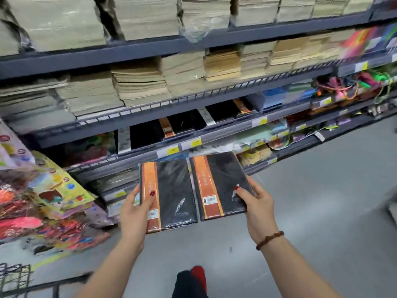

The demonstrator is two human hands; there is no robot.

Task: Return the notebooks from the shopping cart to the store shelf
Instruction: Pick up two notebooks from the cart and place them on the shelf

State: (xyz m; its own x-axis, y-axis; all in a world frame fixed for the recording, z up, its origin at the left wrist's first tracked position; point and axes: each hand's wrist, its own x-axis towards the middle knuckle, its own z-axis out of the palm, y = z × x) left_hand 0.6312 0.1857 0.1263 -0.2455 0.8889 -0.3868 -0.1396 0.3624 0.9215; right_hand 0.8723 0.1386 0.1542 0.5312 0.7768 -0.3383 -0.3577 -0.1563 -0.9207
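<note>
While L hand (134, 209) grips notebook 1 (174, 190), R hand (256, 204) grips notebook 2 (219, 181).

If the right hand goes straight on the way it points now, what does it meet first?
Probably the grey shelf rail with yellow price tags, which the black, orange-banded notebook in the right hand would hit first; depth is unclear.

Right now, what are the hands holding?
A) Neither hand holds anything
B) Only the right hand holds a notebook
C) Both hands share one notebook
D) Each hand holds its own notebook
D: the left hand grips a notebook at its orange band, and the right hand grips a second notebook at its black edge. The two are held side by side and apart.
</note>
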